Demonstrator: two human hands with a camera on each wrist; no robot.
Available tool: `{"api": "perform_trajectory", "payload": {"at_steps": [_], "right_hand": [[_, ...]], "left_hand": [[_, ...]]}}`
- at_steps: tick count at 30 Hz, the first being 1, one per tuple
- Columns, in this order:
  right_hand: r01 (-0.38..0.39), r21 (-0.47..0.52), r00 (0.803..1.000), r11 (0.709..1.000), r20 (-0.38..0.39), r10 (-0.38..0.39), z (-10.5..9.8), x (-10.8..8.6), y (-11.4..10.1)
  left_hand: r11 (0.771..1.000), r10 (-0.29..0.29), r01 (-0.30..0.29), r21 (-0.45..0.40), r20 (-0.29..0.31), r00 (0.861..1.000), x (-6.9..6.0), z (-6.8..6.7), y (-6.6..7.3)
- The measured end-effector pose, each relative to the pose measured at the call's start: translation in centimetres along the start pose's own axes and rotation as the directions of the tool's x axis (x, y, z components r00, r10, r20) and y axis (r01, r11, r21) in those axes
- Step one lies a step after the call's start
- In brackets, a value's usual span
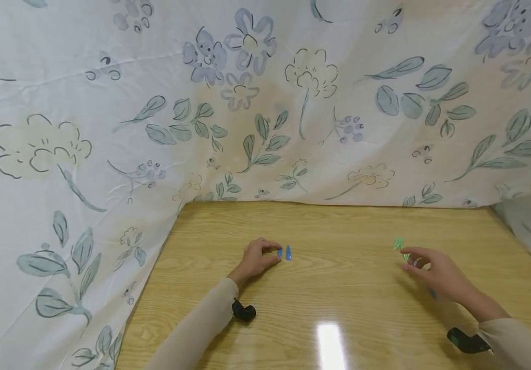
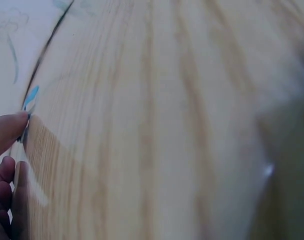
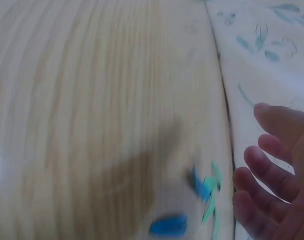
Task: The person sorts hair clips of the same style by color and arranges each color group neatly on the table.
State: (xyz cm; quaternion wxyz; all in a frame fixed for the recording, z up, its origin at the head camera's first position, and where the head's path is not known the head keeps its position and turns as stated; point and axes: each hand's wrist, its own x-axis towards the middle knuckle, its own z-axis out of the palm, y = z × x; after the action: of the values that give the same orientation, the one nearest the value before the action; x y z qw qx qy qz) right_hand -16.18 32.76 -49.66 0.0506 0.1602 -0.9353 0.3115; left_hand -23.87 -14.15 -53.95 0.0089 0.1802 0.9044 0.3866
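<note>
At the far left we see a pale floral cloth (image 1: pixel 43 149), which also hangs behind the wooden table (image 1: pixel 339 293). Next comes a beige sleeve (image 1: pixel 201 324) with a black wrist device (image 1: pixel 244 311), then the left hand (image 1: pixel 256 261). Its thumb and index finger are bent to a small gap, pinching a blue piece (image 1: pixel 280 253) by its 2 ends; we cannot fairly tell whether that piece touches the tabletop. Just right of it, a second blue piece (image 1: pixel 288 253) lies on the table. Well apart, to the right, some green pieces (image 3: pixel 210 192) lie close together; blur keeps us from counting them. At their side is a small blue item (image 3: pixel 200 186), and nearer us another, a darker blue item (image 3: pixel 169 226). Above these hovers the right hand (image 1: pixel 441 275), fingers loosely bent and spread from the thumb, with nothing in its hold.
</note>
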Motion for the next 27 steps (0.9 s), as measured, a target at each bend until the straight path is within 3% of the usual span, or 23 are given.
{"api": "perform_trajectory", "payload": {"at_steps": [5,11,22,27], "right_hand": [[-0.033,-0.039,0.999,0.999,-0.012,0.032,-0.6,-0.7,2.0],[-0.099,-0.042,0.993,0.994,0.057,0.101,-0.7,-0.8,3.0],[0.004,-0.068,0.998,0.998,0.057,0.0,0.3,-0.6,3.6],[0.016,-0.088,0.999,0.996,0.03,-0.014,0.5,-0.4,3.6]], "left_hand": [[1.0,-0.004,0.004,-0.01,0.013,1.0,0.1,-0.2,0.3],[1.0,-0.009,0.009,-0.003,0.015,1.0,0.2,-0.3,0.4],[0.999,-0.044,0.044,0.005,0.023,0.999,0.3,-0.1,0.2],[1.0,-0.031,0.031,0.005,0.01,0.999,0.3,-0.2,0.3]]}}
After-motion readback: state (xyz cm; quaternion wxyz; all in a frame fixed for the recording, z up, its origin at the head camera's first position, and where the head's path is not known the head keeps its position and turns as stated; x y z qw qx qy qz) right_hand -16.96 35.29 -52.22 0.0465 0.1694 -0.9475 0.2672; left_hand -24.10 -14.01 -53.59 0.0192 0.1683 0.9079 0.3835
